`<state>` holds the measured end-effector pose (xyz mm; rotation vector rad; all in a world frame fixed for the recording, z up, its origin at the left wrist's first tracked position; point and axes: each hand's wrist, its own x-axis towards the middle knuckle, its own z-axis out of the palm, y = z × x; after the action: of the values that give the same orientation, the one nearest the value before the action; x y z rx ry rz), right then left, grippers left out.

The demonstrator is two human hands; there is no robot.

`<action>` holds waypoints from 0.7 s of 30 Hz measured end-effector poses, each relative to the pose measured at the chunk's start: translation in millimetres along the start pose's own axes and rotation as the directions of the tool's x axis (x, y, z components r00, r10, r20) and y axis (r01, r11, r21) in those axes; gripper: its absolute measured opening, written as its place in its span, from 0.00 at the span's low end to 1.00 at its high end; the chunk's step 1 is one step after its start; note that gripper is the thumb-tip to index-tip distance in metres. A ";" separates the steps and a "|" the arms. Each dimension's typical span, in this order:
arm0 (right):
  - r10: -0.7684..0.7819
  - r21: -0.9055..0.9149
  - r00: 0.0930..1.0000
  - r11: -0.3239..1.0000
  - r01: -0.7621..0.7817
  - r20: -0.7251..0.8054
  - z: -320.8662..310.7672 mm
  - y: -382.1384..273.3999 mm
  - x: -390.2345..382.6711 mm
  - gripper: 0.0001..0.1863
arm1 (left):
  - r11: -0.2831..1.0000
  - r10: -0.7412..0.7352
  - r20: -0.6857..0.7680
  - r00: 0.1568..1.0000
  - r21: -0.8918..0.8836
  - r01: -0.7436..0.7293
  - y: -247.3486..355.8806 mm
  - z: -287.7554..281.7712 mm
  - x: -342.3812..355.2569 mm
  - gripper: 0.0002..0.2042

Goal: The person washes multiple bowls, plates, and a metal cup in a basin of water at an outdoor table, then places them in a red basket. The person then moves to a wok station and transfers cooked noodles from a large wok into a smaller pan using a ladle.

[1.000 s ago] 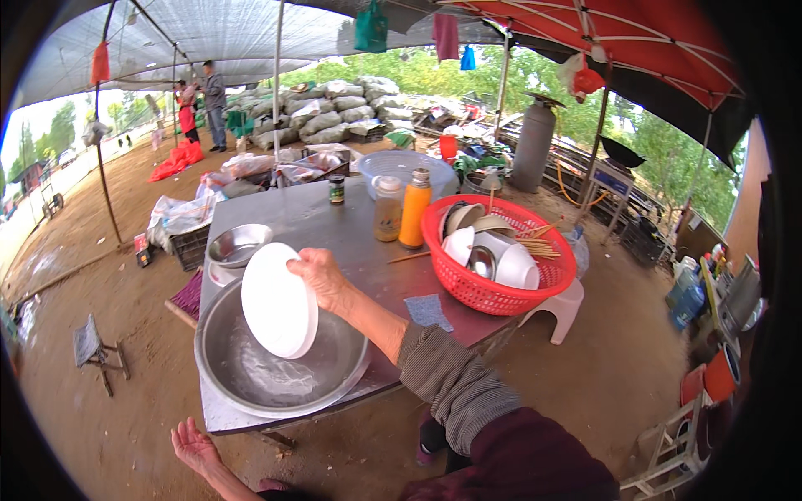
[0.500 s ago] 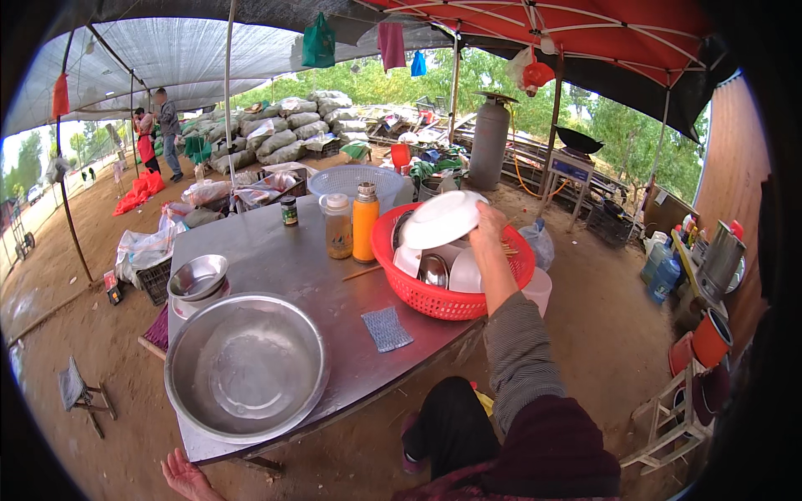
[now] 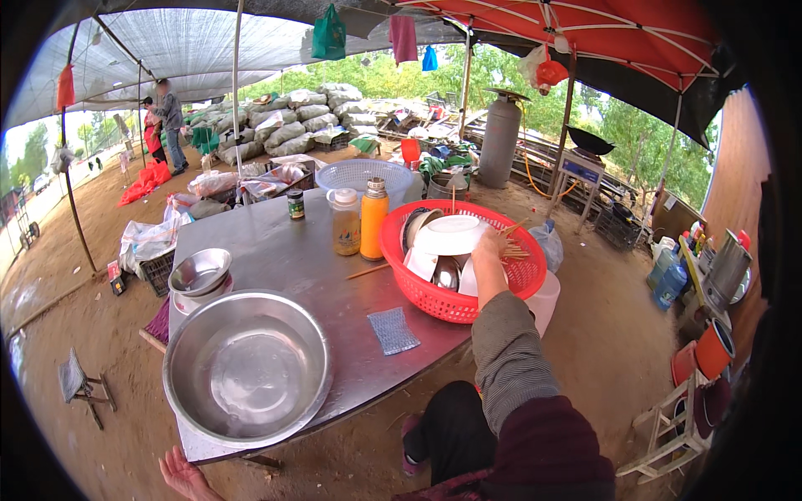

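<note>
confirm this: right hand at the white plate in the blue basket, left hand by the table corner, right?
Wrong colour, not blue: the head view shows the right hand at the white plate in the red basket; the left hand is by the table corner.

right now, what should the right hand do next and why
Probably best to settle the white plate before drawing away: the right hand is at its right edge, and it lies over a jumble of bowls in the red basket, so it might slide.
</note>
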<state>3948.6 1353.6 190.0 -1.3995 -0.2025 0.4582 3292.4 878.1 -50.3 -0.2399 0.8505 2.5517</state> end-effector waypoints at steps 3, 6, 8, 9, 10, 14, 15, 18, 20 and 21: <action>-0.144 -0.161 0.983 0.974 0.161 0.114 9.9 -6.1 -3.4 0.19 | 1.000 -0.004 0.003 1.000 -0.008 0.004 -0.7 1.1 -0.1 0.25; -0.335 -0.332 0.924 0.864 0.380 0.187 12.9 -17.5 -9.2 0.21 | 0.999 0.033 0.051 0.998 -0.010 -0.033 -5.5 -2.8 5.1 0.19; -0.379 -0.435 0.897 0.785 0.441 0.226 12.2 -25.8 -16.5 0.22 | 0.999 0.044 0.079 0.996 -0.005 -0.044 -5.2 -6.2 10.3 0.16; -0.400 -0.483 0.884 0.741 0.467 0.241 12.7 -30.0 -21.2 0.23 | 1.000 0.028 0.083 0.996 -0.004 -0.028 -5.4 -7.5 12.6 0.16; -0.415 -0.494 0.867 0.713 0.498 0.276 13.8 -34.6 -25.9 0.23 | 1.000 0.013 0.088 0.996 -0.002 -0.013 -5.5 -8.7 14.2 0.16; -0.506 -0.536 0.757 0.537 0.651 0.413 25.3 -51.6 -42.4 0.23 | 0.999 0.041 0.035 0.999 -0.014 -0.041 -8.2 -8.9 17.6 0.16; -0.533 -0.548 0.719 0.473 0.690 0.445 29.4 -53.3 -46.0 0.22 | 0.999 0.041 0.056 0.998 -0.020 -0.040 -9.0 -8.5 17.9 0.16; -0.408 -0.586 0.657 0.299 0.753 0.634 40.9 -47.0 -57.3 0.20 | 0.998 0.066 0.019 0.998 -0.018 -0.066 -11.8 -7.0 18.7 0.16; -0.338 -0.598 0.631 0.209 0.774 0.698 43.6 -31.1 -67.6 0.19 | 0.998 0.061 0.016 0.998 -0.005 -0.061 -11.3 -7.9 18.0 0.16; -0.305 -0.599 0.612 0.147 0.787 0.729 43.8 -23.3 -72.9 0.19 | 0.999 0.048 0.044 0.998 0.003 -0.048 -9.5 -7.9 18.2 0.16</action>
<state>3870.1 1359.6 229.7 -2.0978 -1.5918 -0.0884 3280.8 886.6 -67.0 -0.1638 0.8545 2.5892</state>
